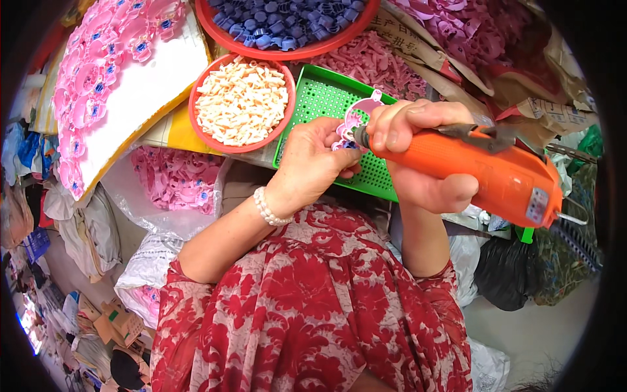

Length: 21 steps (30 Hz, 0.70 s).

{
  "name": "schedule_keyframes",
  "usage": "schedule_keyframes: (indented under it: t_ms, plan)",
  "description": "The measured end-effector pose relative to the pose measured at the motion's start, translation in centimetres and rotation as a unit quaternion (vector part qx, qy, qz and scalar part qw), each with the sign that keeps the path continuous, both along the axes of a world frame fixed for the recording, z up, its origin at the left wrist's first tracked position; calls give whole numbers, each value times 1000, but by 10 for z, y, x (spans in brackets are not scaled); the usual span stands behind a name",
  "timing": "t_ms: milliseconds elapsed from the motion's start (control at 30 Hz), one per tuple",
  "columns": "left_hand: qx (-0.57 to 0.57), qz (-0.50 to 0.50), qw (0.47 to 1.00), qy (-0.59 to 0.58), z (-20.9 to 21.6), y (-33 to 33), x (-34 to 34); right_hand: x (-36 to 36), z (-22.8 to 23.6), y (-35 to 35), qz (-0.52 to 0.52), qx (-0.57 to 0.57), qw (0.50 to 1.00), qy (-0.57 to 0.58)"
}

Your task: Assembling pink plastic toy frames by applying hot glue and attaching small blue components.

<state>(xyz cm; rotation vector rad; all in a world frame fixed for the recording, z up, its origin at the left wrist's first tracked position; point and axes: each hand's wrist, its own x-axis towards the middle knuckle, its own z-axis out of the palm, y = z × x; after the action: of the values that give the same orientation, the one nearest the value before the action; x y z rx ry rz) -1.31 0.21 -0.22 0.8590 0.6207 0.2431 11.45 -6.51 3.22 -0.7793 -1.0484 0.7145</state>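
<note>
My right hand [418, 150] is wrapped round an orange electric screwdriver [480, 170], held nearly level with its dark tip pointing left. A pink plastic part [356, 116] is pinched in my left hand [317, 153], over the near part of a green perforated tray [313, 98]. The screwdriver's tip meets the pink part or lies right beside it; the exact contact is hidden by my fingers. A small blue-purple piece [346, 145] shows at the pink part's lower end, by my left fingertips.
Beyond my left hand stands a red bowl of cream-coloured small pieces [241, 101], with a larger red basin of blue caps [287, 26] behind. Pink assembled parts [98, 72] lie on a white board [150, 85] at left. Loose pink parts [379, 65] lie behind the tray.
</note>
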Motion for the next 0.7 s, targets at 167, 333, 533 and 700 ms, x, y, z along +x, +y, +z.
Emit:
schedule_keyframes:
  t_ms: [167,333,533,700]
  plan:
    - [33,37,999,-6,10,2,-5,-5,3,2,18,41,999,17]
    - [61,64,993,-80,3,-7,-5,-1,51,-21,18,50,999,1]
    - [227,186,956,-29,29,0,-69,6,64,-43,-3,72,997,-36]
    - [377,177,906,72,38,23,-160,-9,53,-35,-16,56,998,11]
